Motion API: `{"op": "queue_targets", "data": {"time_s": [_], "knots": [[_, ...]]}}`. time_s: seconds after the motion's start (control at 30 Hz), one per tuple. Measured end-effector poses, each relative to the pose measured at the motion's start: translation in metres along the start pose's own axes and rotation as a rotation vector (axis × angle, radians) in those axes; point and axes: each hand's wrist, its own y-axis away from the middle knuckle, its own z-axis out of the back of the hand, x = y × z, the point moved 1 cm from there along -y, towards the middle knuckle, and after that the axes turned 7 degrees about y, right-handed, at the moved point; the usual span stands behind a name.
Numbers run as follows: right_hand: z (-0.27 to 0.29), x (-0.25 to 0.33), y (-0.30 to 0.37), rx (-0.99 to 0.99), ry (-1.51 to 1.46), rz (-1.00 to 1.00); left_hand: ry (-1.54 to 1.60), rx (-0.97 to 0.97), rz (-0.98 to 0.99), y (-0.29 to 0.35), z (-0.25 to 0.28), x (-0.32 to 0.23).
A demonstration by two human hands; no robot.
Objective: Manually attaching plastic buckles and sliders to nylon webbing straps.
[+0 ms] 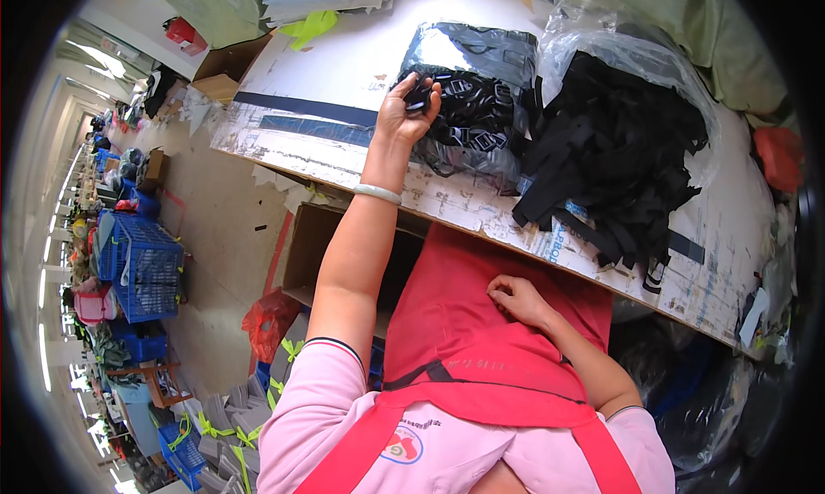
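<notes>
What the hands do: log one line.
left hand: holds black buckles | right hand: over red apron | table: buckle pile, black straps

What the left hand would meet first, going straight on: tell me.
The left hand would probably meet the clear plastic bag of black buckles, unless it passes above; depth is unclear.

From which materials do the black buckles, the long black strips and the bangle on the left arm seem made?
Black buckles: probably hard plastic, glossy; rigid frames catch highlights.
Black strips: likely fabric, matt; they fold limply and barely shine.
Bangle: stone, glass or plastic, smooth; pale and rigid-looking, so its material is left open.
</notes>
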Motion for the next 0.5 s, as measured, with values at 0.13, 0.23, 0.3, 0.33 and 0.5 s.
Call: {"op": "queue_targets", "data": {"time_s": [0.13, 0.23, 0.3, 0.33, 0.5], "knots": [[-0.001, 0.006, 0.005, -0.099, 0.176, 0.203, 0.070, 0.240, 0.242, 0.029, 0.005, 0.010], [0.005, 0.037, 0.018, -0.086, -0.086, 0.117, -0.052, 0.287, 0.310, 0.081, 0.008, 0.050], [0.017, 0.070, 0.026, -0.247, -0.206, 0.199, -0.237, 0.294, 0.342, 0.121, 0.024, 0.080], [0.026, 0.083, 0.031, -0.265, -0.300, 0.182, -0.345, 0.242, 0.325, 0.139, 0.031, 0.095], [0.053, 0.101, 0.026, -0.273, -0.365, 0.212, -0.596, 0.116, 0.338, 0.188, 0.069, 0.140]]}}
